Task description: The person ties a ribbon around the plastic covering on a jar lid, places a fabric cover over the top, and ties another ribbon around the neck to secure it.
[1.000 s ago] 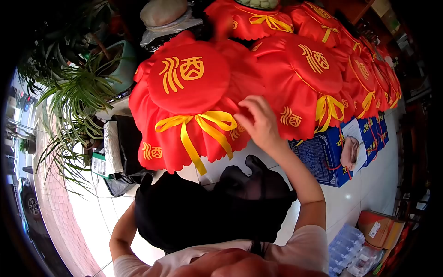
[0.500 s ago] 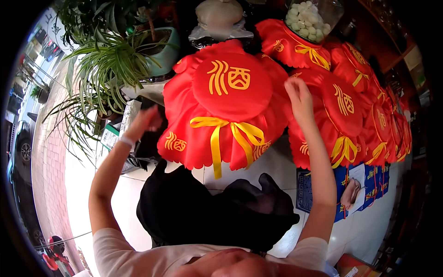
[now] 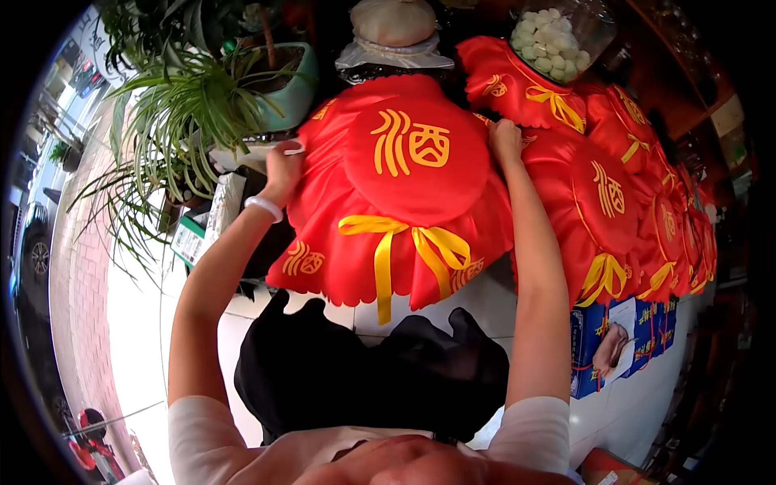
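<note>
A large round red cloth cover (image 3: pixel 416 162) with yellow characters and a yellow ribbon bow (image 3: pixel 404 242) lies in front of me, its scalloped edge spread out. My left hand (image 3: pixel 284 168), with a pale bracelet on the wrist, is closed at the cover's left edge and pinches the cloth. At the upper right edge of the same cover my right hand (image 3: pixel 505 139) is closed on the cloth, beside the neighbouring red cover (image 3: pixel 594 194). The fingertips of both hands are partly hidden.
Several red covers with yellow bows stand in a row at the right, a glass jar of pale green balls (image 3: pixel 550 44) among them. Potted plants (image 3: pixel 287 89) stand at the left. Blue boxes (image 3: pixel 586 347) rest on the floor. A wrapped round object (image 3: pixel 394 23) sits behind.
My left hand has come up from low down to the cover's left edge. My right hand has moved from the front right to its upper right edge. Both have taken hold of the cloth.
</note>
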### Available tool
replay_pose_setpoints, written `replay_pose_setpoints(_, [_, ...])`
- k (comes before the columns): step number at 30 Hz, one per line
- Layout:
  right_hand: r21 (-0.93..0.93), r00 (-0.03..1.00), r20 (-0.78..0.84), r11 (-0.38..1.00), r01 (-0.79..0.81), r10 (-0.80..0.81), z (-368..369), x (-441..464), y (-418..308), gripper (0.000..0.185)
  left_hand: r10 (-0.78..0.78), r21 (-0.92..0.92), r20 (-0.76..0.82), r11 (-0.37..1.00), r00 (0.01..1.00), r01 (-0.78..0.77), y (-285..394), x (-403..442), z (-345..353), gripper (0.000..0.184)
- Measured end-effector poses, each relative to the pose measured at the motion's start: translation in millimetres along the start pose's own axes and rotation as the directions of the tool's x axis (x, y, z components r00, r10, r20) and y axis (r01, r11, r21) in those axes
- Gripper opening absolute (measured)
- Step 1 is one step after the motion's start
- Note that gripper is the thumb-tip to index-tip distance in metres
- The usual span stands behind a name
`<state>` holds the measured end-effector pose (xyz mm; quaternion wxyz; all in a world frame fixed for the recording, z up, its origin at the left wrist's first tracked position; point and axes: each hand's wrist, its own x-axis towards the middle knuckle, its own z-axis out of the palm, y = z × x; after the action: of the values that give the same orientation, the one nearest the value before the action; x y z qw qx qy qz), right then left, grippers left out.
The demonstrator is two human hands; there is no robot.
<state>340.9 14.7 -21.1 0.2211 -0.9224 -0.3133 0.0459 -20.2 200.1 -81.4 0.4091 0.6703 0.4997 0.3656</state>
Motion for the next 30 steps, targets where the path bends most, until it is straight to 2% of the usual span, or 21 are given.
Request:
replay_pose_setpoints(3, [-0.126,0.997,0.015,0.989,-0.079,0.082,-12.5,-7.4,-12.7,0.028,-0.017,0.099,0.009,0.995,1.000,0.016,2.0,5.3,3.2,0.019])
replay_pose_setpoints(5, [-0.166,1.000,-0.021,0.986,-0.026,0.023,-6.1,5.1,6.4,0.025,-0.236,0.216,0.252,0.959,0.939,0.183,18.2,18.1,-10.1,0.021])
replay_pose_setpoints(7, [0.051,0.866,-0.378,0.926,0.373,-0.328,-5.6,11.6,13.0,0.021,0.044,0.437,0.196,0.890,0.980,-0.127,18.5,33.1,-20.4,0.030])
replay_pose_setpoints(8, [0.132,0.747,-0.468,0.799,0.587,-0.472,-8.5,21.4,9.4,0.018,0.107,0.403,0.201,0.897,0.974,-0.182,26.2,44.3,-19.1,0.033])
replay_pose_setpoints(9, [0.229,0.728,-0.420,0.713,0.662,-0.541,-25.1,9.1,-10.8,0.020,0.164,0.370,0.213,0.899,0.963,-0.235,48.5,49.1,-19.2,0.037])
replay_pose_setpoints(11, [0.449,0.698,-0.332,0.544,0.708,-0.634,-25.2,10.4,-38.6,0.026,0.478,0.121,0.254,0.847,0.841,-0.518,78.0,57.9,-1.3,0.035])
replay_pose_setpoints(12, [0.482,0.655,-0.270,0.490,0.727,-0.706,-16.2,18.2,-46.7,0.029,0.514,-0.065,0.355,0.847,0.781,-0.528,102.2,48.9,10.6,0.033])
replay_pose_setpoints(13, [0.555,0.739,0.011,0.619,0.556,-0.673,-18.6,9.3,-59.0,0.029,0.561,-0.249,0.432,0.827,0.706,-0.505,124.7,39.4,25.2,0.032])
replay_pose_setpoints(15, [0.665,0.755,0.307,0.698,0.266,-0.580,-0.1,12.7,-64.6,0.033,0.317,-0.171,0.703,0.944,0.636,-0.282,142.0,36.0,46.3,0.033])
replay_pose_setpoints(17, [0.675,0.665,0.302,0.646,0.356,-0.683,23.9,36.5,-47.5,0.038,0.270,-0.111,0.752,0.951,0.601,-0.289,126.6,51.2,62.3,0.035])
replay_pose_setpoints(18, [0.676,0.669,0.303,0.648,0.351,-0.678,25.2,35.8,-43.9,0.038,0.528,-0.190,0.721,0.774,0.450,-0.604,102.7,70.1,70.3,0.035])
replay_pose_setpoints(19, [0.714,0.703,0.325,0.652,0.257,-0.633,26.1,31.9,-41.7,0.037,0.710,-0.253,0.670,0.492,0.216,-0.833,84.3,80.5,74.9,0.036])
replay_pose_setpoints(21, [0.753,0.727,0.350,0.639,0.156,-0.590,24.4,20.9,-40.8,0.036,0.726,-0.258,0.631,0.527,0.272,-0.810,71.7,72.6,74.0,0.036])
replay_pose_setpoints(22, [0.607,0.813,0.253,0.740,0.289,-0.525,19.9,14.7,-40.7,0.036,0.528,-0.141,0.619,0.803,0.581,-0.580,69.7,66.5,73.9,0.036])
replay_pose_setpoints(23, [0.421,0.873,0.130,0.823,0.381,-0.471,13.7,9.6,-41.0,0.035,0.238,-0.045,0.560,0.965,0.794,-0.257,68.4,61.0,72.7,0.035])
replay_pose_setpoints(24, [0.293,0.883,0.035,0.850,0.438,-0.468,16.9,13.2,-36.1,0.030,0.269,0.090,0.493,0.930,0.827,-0.357,78.0,47.3,61.2,0.032])
replay_pose_setpoints(25, [0.297,0.884,0.031,0.849,0.437,-0.466,9.6,4.3,-34.1,0.030,0.272,0.093,0.495,0.928,0.825,-0.362,80.6,35.5,49.3,0.032])
replay_pose_setpoints(26, [0.395,0.839,-0.224,0.741,0.543,-0.495,3.7,-8.7,-27.5,0.026,0.486,0.154,0.363,0.810,0.795,-0.566,81.7,24.8,36.6,0.029])
replay_pose_setpoints(27, [0.443,0.752,-0.468,0.613,0.654,-0.464,-7.0,-26.9,-21.9,0.023,0.683,0.240,0.239,0.647,0.690,-0.724,85.0,11.8,25.9,0.026])
replay_pose_setpoints(29, [0.586,0.799,-0.457,0.543,0.601,-0.390,-44.9,-83.7,-13.4,0.016,0.696,0.116,0.112,0.700,0.709,-0.705,107.8,-29.0,-4.9,0.019])
replay_pose_setpoints(30, [0.670,0.860,-0.324,0.545,0.503,-0.394,-61.3,-116.4,-7.5,0.014,0.653,0.025,0.161,0.747,0.740,-0.664,116.4,-50.1,-18.1,0.016])
